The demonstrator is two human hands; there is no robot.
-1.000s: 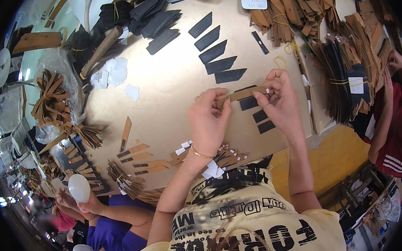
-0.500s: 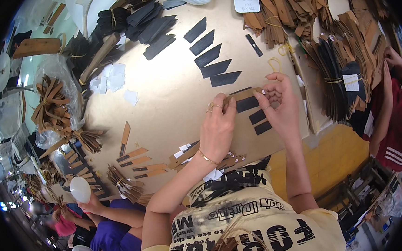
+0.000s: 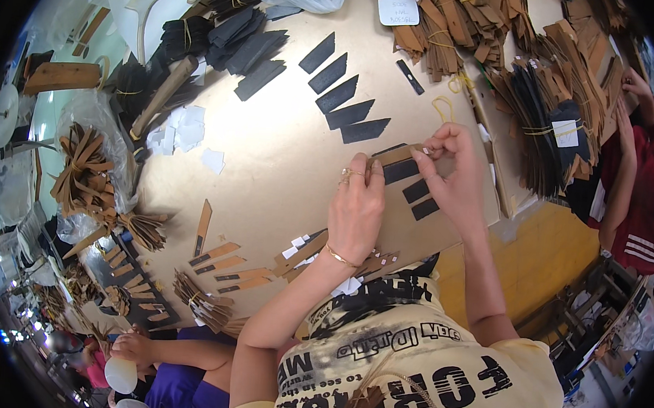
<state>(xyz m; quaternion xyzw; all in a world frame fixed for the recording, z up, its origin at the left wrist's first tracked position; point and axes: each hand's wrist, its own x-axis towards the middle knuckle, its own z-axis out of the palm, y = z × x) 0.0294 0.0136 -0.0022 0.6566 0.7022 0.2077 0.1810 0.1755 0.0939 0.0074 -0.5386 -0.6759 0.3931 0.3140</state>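
The strip was held level above the desk, just over black pieces. Its right end was pinched by the right hand, between thumb and fingertips; its left end was seemingly pinched by the left hand, though that grip was partly hidden. The strip was judged light, thin and bendy, hardly slippery, best taken by both ends and kept taut.

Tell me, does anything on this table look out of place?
Mildly: one narrow black strip lies alone beyond the right hand, apart from the row of black pieces, and white paper slips lie scattered at left. Nothing looks plainly damaged.
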